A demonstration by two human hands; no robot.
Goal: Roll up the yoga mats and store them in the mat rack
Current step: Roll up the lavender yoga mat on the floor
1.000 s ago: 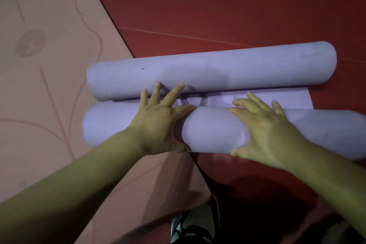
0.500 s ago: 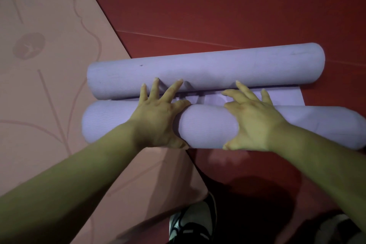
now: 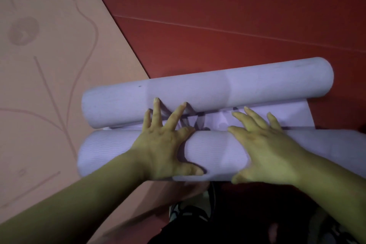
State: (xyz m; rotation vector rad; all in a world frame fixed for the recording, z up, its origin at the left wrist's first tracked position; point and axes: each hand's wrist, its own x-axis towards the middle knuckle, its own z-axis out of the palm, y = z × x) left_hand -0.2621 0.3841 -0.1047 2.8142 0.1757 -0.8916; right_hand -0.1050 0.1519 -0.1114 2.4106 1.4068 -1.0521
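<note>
A lavender yoga mat lies across the red floor, wound into two rolls. The near roll (image 3: 111, 150) is under both my hands. The far roll (image 3: 257, 83) lies parallel just beyond it. A narrow flat strip of the mat (image 3: 287, 115) shows between the two rolls. My left hand (image 3: 164, 144) presses on the near roll left of its middle, fingers spread over its far side and thumb on the near side. My right hand (image 3: 265, 150) grips the same roll a little to the right in the same way. No mat rack is in sight.
A flat orange-pink mat (image 3: 49, 85) with a line drawing covers the floor on the left, and the rolls' left ends rest on it. The red floor (image 3: 217, 6) stretches beyond the far roll. My shoe (image 3: 190, 212) is just below the near roll.
My right hand has slid left along the near roll, closer to my left hand. The flat strip between the two rolls looks slightly narrower.
</note>
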